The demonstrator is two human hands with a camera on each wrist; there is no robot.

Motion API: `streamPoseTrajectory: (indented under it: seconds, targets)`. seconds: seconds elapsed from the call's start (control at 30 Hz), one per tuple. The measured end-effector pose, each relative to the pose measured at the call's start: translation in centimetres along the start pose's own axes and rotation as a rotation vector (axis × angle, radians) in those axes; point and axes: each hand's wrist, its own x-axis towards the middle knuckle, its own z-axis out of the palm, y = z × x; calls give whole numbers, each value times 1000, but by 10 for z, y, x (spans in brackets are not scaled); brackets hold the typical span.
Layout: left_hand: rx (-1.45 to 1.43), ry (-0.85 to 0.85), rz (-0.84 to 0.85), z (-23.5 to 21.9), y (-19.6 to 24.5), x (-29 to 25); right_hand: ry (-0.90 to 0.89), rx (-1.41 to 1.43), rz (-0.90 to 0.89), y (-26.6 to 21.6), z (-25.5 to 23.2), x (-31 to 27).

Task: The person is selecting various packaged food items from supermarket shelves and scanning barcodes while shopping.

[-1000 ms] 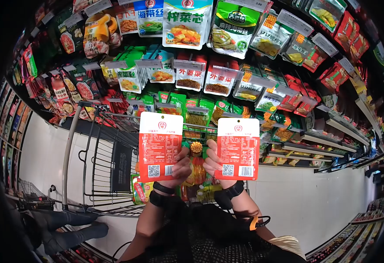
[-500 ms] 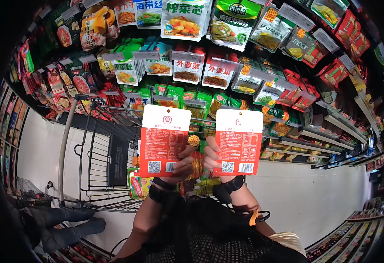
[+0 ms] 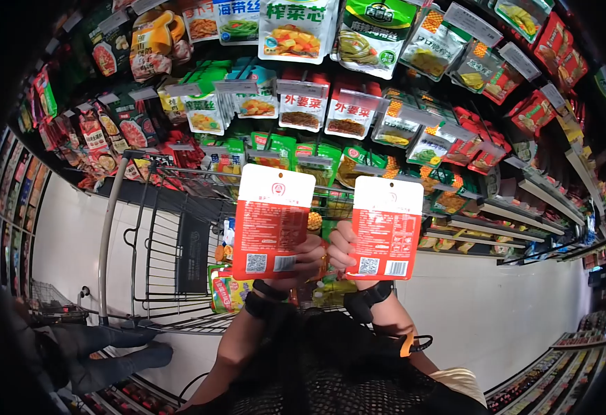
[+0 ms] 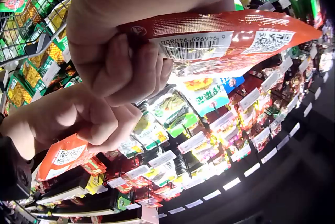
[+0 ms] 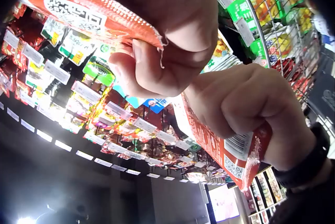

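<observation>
Two red-and-white food pouches are held up side by side in the head view, their printed backs with QR codes and barcodes facing the camera. My left hand (image 3: 305, 259) grips the left pouch (image 3: 272, 225) by its lower right edge. My right hand (image 3: 342, 247) pinches the right pouch (image 3: 388, 225) at its lower left edge. In the left wrist view the curled left fingers (image 4: 138, 70) press the pouch (image 4: 230, 38) below the thumb side. The right wrist view shows the right fingers (image 5: 152, 70) folded under the other pouch's corner (image 5: 104, 15).
A wire shopping cart (image 3: 152, 263) with packaged goods (image 3: 230, 290) stands under my hands. Behind it, hanging pouches (image 3: 303, 104) fill the shelf rack. A person's legs (image 3: 109, 356) are at the lower left, near a second cart (image 3: 57, 304).
Both pouches have shifted slightly to the right in the head view, the left one ending a little higher than the right. Both hands keep their hold.
</observation>
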Motion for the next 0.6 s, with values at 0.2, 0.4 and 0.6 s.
streamPoseTrajectory:
  seconds: [0.2, 0.4, 0.6]
  targets:
    - [-7, -66, -6, 3, -7, 7, 16, -45, -21, -4, -3, -6]
    - [161, 46, 96, -16, -2, 5, 115, -217, -115, -10, -14, -22]
    - [778, 854, 504, -15, -3, 4, 154, -193, -308, -10, -34, -39]
